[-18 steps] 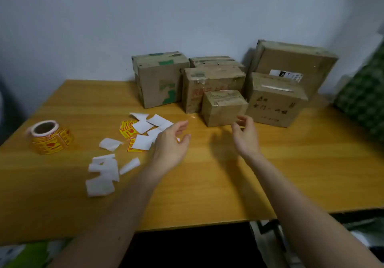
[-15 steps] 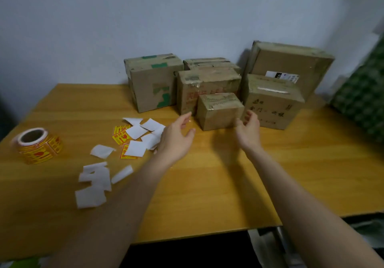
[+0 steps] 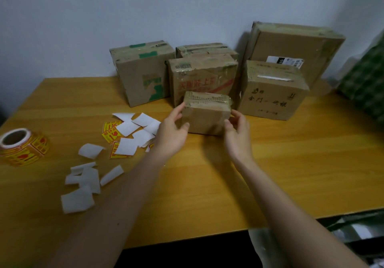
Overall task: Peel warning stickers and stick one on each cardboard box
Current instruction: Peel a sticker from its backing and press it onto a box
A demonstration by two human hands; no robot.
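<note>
A small taped cardboard box stands in front of the other boxes. My left hand grips its left side and my right hand its right side. Behind it stand a box with green tape, a box with red print, a box with black characters and a large box with a white label. Loose yellow warning stickers lie among white backing papers left of my hands. The yellow sticker roll rests at the far left.
More white backing scraps litter the wooden table at the front left. A green checked cloth is at the right edge. The table's front edge drops off to dark clutter below right.
Both hands have reached forward and closed on the sides of the small box. The view has shifted a little to the left.
</note>
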